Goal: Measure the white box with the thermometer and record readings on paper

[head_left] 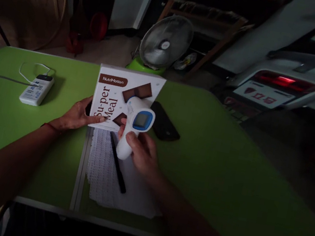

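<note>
My left hand [80,114] grips the lower left edge of a white NutriMotion box [108,103], its thumb across the printed front and the other fingers hidden behind. The box stands tilted above the table. My right hand [143,152] is wrapped round the handle of a white infrared thermometer [128,135], held before the box's lower right part. The blue-framed screen faces me; I cannot read a number on it. Beneath lie sheets of paper [102,169] with handwriting on the left part, and a black pen [118,166] rests across them.
A dark phone [164,123] lies right of the box on the green table [213,164]. At the left a white power bank [37,90] has a cable plugged in. Beyond the far edge stand a fan [166,44] and, to the right, a scooter [291,84].
</note>
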A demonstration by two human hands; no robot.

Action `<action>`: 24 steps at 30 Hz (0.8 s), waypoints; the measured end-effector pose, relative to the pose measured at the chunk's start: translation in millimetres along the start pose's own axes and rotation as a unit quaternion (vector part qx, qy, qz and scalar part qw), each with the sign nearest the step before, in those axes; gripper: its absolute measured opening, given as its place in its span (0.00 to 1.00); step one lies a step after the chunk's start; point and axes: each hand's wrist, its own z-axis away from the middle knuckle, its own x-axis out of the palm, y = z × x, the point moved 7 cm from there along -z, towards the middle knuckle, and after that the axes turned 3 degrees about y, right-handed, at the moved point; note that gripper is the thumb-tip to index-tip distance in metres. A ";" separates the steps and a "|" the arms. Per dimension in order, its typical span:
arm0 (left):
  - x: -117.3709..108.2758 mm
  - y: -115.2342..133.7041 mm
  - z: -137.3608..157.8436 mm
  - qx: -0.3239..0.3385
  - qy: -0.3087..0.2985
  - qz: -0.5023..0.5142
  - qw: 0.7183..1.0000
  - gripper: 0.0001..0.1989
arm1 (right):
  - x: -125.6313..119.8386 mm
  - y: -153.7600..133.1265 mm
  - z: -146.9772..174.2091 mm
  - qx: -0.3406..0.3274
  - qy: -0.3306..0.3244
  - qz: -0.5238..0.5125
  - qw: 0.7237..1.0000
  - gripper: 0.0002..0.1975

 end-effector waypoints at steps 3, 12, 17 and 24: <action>0.0 1.2 0.3 -0.004 0.001 0.005 1.000 0.40 | -1.7 1.3 0.4 -0.007 0.001 0.004 1.000 0.18; 0.4 0.8 0.1 -0.005 0.002 0.015 1.000 0.38 | -6.3 -7.0 1.2 -0.003 0.004 0.026 1.000 0.19; 0.1 -2.9 -0.6 -0.004 0.004 0.016 1.000 0.37 | -0.4 -10.6 0.7 -0.014 -0.003 0.030 0.999 0.18; -0.7 -0.5 -0.7 0.006 0.007 0.008 1.000 0.38 | 0.7 -11.6 0.2 -0.015 -0.006 0.029 0.999 0.17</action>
